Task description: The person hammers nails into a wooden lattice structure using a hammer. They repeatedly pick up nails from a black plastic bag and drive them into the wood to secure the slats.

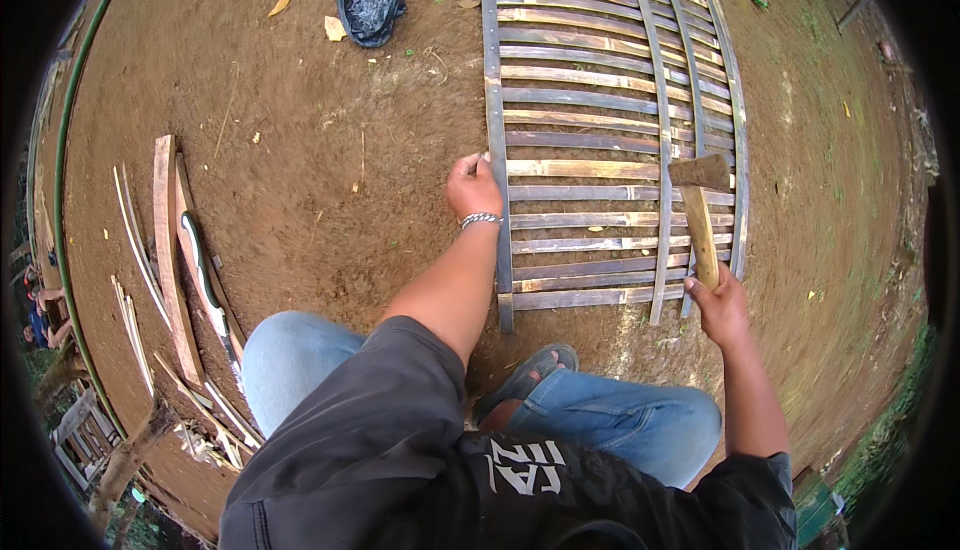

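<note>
A slatted bamboo panel (pixel 580 167) lies on the ground in front of me, its crosswise slats joined by long rails. My left hand (pixel 473 188) is closed at the outer edge of its left rail (pixel 494 100), thumb and fingers pinched together. Whatever small thing may be between those fingertips cannot be made out. A silvery chain bracelet circles that wrist. In my right hand (pixel 722 307) is a hatchet (pixel 704 220), gripped near the lower end of its wooden handle. Its dark metal head is raised over the panel's right-hand rails.
Up ahead sits a black plastic bag (pixel 370 5) of thin shiny pieces resembling nails. To my left lie wooden boards (pixel 172 260), a handsaw with a black-and-white handle (pixel 203 270) and thin bamboo strips (pixel 140 240). A green hose (pixel 66 150) runs along the far left.
</note>
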Demonstrator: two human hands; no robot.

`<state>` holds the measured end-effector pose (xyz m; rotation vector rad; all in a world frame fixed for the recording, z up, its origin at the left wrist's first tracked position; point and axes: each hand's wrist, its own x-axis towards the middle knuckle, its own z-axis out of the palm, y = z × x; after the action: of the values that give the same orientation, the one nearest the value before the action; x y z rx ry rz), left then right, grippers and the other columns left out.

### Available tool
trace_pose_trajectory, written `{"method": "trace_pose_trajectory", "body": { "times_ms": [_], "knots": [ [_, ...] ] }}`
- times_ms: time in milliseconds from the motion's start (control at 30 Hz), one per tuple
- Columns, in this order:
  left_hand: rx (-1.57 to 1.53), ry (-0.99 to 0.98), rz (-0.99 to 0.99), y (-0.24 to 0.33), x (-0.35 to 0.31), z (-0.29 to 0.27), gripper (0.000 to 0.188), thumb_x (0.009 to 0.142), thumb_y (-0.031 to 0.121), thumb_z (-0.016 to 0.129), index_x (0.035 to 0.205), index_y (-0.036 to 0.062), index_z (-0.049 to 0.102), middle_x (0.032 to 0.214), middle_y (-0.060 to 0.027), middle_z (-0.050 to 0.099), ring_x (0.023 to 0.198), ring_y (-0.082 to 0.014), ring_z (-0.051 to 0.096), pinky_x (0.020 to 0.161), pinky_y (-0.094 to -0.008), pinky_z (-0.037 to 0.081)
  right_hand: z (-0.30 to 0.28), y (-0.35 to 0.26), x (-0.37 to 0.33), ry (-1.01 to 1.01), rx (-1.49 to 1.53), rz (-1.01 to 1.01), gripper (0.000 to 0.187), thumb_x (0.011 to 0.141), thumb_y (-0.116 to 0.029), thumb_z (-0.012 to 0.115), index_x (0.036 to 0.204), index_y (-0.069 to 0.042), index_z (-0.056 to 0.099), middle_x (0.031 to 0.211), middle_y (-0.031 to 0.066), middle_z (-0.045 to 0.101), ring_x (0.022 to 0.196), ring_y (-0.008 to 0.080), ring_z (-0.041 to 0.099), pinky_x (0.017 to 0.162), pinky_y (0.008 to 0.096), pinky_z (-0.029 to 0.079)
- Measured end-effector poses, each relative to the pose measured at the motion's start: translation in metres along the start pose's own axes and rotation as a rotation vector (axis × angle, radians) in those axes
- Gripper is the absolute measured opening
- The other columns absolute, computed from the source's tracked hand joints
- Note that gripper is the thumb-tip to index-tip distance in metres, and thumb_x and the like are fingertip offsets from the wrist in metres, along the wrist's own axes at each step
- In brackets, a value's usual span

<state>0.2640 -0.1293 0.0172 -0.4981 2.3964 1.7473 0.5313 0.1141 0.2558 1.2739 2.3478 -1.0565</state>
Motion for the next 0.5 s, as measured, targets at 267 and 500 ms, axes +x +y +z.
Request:
{"method": "trace_pose_trajectory", "body": {
  "times_ms": [267,500],
  "knots": [
    [0.248,0.177,0.39,-0.012,0.024,0.041,0.009,0.089,0.013,0.068,0.094,0.0048,0.069,0.092,-0.0149,0.067,0.089,-0.033,0.065,0.084,-0.0458,0.048,0.05,-0.023,-0.018,-0.156,0.384,0.127,0.027,0.09,-0.014,0.077,0.108,-0.002,0.061,0.083,0.0015,0.063,0.073,0.0094,0.057,0.066,0.0263,0.048],
    [0.343,0.127,0.433,-0.019,0.026,0.04,0.013,0.09,0.012,0.064,0.102,0.0065,0.063,0.105,-0.0137,0.066,0.106,-0.0352,0.06,0.095,-0.0496,0.04,0.078,-0.019,-0.014,-0.246,0.433,0.189,0.028,0.091,-0.009,0.075,0.114,-0.001,0.061,0.088,0.0019,0.065,0.079,0.0093,0.061,0.07,0.0265,0.05]
  ]
}}
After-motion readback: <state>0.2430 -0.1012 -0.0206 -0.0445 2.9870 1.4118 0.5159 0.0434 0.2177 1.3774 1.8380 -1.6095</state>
